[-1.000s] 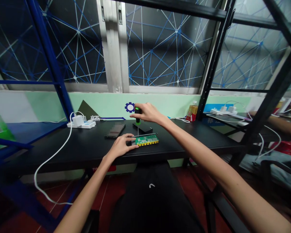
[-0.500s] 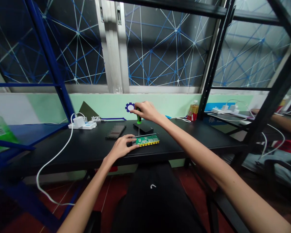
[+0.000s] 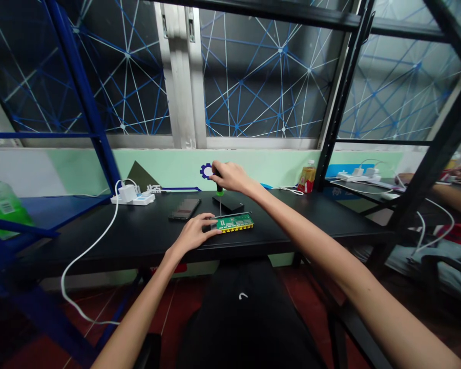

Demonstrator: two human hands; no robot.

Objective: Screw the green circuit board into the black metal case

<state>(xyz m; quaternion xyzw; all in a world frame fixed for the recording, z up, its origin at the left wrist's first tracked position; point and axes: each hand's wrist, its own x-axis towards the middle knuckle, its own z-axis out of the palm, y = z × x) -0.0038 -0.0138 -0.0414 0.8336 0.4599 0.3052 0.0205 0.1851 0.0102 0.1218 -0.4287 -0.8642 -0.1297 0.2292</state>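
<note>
My right hand (image 3: 230, 175) is closed around the green and black handle of a screwdriver (image 3: 220, 193), which stands upright with its thin shaft pointing down. The shaft meets the left part of a green circuit board (image 3: 235, 222) with a yellow connector row along its near edge; the exact tip is too small to make out. With thumb and fingers, my left hand (image 3: 195, 230) grips the board's left end against the desk. A flat black box (image 3: 229, 204) lies just behind the board. Left of it rests a dark phone-like slab (image 3: 185, 209), partly blurred.
The black desk (image 3: 138, 236) carries a white power strip (image 3: 132, 198) at back left, its cord hanging over the front. A bottle (image 3: 306, 177) and white cable (image 3: 290, 190) stand at back right. Shelf posts rise on both sides. Another person's arm (image 3: 455, 197) shows far right.
My right hand has turned slightly on the screwdriver handle, hiding more of its green part. The left hand and board stay in place; the whole view has shifted a little.
</note>
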